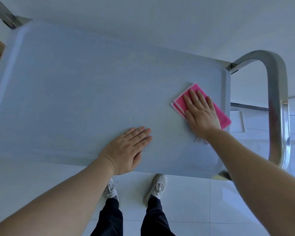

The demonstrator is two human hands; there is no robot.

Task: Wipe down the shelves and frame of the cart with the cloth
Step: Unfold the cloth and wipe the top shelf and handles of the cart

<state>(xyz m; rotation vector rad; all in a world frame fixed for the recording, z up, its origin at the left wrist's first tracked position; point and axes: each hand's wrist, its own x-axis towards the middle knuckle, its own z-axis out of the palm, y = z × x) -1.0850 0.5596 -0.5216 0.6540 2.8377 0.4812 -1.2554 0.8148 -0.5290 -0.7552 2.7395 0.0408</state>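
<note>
From the camera on my head I looked straight down at the top shelf (pixel 92 92) of the cart, a pale grey tray with a raised rim and rounded corners that filled most of the view.

My right hand (pixel 200 113) lay flat and fully open, palm down, fingers (pixel 193 97) spread a little and pointing away from me. It pressed on the cloth (pixel 223 116) rather than gripping it. The cloth was bright pink with a paler edge, folded into a rectangle, and it sat under my palm near the right end of the shelf, close to the far right corner. Its far corner showed beyond my fingertips and its near right corner reached the shelf's rim, sticking out past the side of my hand.

My left hand (pixel 128 150) was also open and flat, fingers together, resting bare on the shelf near the front edge, well apart from the cloth and holding nothing.

Past the right end of the shelf curved the handle (pixel 276 103), a shiny metal tube bent in a loop. A piece of metal frame (pixel 8 17) showed at the far left corner.

Counted: one cloth, one shelf in view, one handle, two hands, two bare forearms. Below the shelf's front edge I saw my two grey laced shoes (pixel 156 188) and dark trouser legs on a white tiled floor (pixel 211 210)
</note>
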